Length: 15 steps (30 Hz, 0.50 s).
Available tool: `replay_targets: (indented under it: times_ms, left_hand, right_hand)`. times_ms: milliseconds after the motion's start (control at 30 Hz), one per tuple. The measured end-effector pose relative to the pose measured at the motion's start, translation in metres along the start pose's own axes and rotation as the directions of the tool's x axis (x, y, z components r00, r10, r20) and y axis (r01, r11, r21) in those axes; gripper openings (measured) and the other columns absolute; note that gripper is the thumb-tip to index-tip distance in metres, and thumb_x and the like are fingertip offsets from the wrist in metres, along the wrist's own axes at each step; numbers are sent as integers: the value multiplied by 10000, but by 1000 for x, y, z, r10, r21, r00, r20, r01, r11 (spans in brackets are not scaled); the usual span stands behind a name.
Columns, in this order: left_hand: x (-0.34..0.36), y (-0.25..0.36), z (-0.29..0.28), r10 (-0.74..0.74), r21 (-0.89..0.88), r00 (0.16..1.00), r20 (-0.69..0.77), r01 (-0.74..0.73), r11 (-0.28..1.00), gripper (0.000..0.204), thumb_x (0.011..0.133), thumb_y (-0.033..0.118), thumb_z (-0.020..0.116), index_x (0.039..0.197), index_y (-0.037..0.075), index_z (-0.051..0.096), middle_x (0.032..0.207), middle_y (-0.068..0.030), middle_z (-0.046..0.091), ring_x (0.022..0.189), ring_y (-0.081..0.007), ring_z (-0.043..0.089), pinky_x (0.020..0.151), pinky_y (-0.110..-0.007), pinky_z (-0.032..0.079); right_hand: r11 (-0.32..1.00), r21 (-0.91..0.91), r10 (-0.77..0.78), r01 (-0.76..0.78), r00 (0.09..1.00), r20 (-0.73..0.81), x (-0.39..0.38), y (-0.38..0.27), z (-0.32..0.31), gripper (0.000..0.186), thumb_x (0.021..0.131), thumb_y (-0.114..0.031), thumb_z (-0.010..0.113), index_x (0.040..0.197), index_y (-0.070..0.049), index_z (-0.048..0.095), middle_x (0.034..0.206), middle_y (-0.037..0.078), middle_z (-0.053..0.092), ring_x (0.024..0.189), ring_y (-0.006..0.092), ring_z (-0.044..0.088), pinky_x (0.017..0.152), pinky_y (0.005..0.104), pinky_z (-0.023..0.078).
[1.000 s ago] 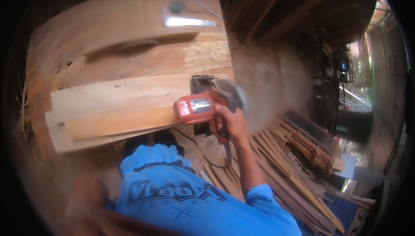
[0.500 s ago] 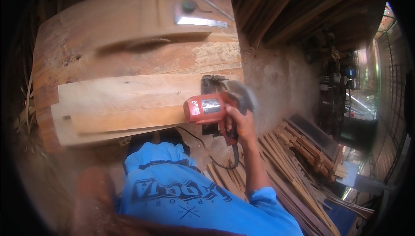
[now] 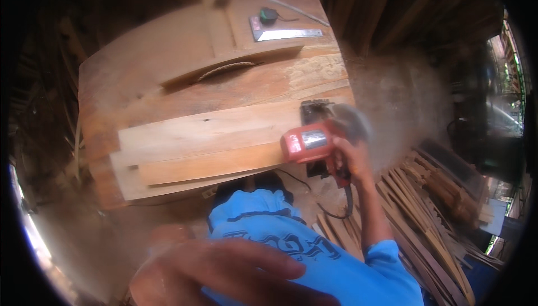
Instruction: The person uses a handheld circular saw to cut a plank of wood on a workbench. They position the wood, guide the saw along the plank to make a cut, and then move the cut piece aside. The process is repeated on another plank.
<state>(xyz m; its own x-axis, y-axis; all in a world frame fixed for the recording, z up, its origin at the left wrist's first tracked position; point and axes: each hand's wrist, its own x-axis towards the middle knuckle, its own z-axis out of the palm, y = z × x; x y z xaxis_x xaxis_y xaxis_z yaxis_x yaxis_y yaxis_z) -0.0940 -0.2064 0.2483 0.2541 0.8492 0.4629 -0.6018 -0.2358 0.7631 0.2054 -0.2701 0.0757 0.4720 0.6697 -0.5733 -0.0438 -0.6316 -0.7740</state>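
Note:
My right hand (image 3: 352, 152) is wrapped round the rear handle of a red circular saw (image 3: 305, 142). The saw's dark base rests at the right end of a pale board (image 3: 213, 129); its guard side looks blurred. On the near part of that board lies a narrower, orange-toned strip of wood (image 3: 218, 163). Both pieces lie on a large wooden worktop (image 3: 103, 118). Close to the camera, my left hand (image 3: 224, 269) is raised in front of my blue shirt, fingers stretched out, holding nothing visible. The saw's blade is hidden.
Toward the back of the worktop lie a try square (image 3: 288, 35), a tape measure (image 3: 268, 16) and a thin rod (image 3: 297, 11). The saw's black cord (image 3: 348, 202) hangs down on the right. Stacked wood strips (image 3: 426, 222) cover the floor at right.
My left hand has come up into the lower middle of the view. Worktop, saw and right hand appear shifted rightward with the view; the saw stays at the board's right end.

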Motion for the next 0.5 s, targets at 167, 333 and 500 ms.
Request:
replay_targets:
  times_ms: [167, 333, 500]
  left_hand:
    - [17, 1, -5, -62, 43, 998, -9, 62, 997, 318, 1117, 361, 503, 1026, 108, 672, 1057, 14, 671, 1055, -247, 674, 874, -407, 621]
    - [18, 5, -19, -188, -19, 962, 196, 196, 980, 321, 1105, 394, 509, 1040, 122, 666, 1065, 2, 652, 1044, -257, 650, 880, -413, 597]
    - [8, 9, -21, -210, -5, 968, 138, 213, 977, 334, 1095, 430, 497, 1052, 135, 646, 1086, -31, 641, 1033, -266, 640, 892, -429, 571]
  right_hand:
    - [997, 65, -49, 48, 999, 10, -2, -4, 1, 214, 966, -249, 731, 968, -37, 704, 645, -13, 579, 511, 76, 527, 465, 267, 403]
    - [1000, 15, -25, 25, 1000, 13, -4, -6, 3, 217, 970, -259, 727, 953, -44, 700, 642, -18, 574, 516, 81, 523, 477, 267, 407]
    - [1000, 2, -7, 7, 1000, 8, -2, -3, 2, 309, 966, -289, 729, 762, -80, 629, 575, -5, 546, 467, 101, 514, 445, 284, 396]
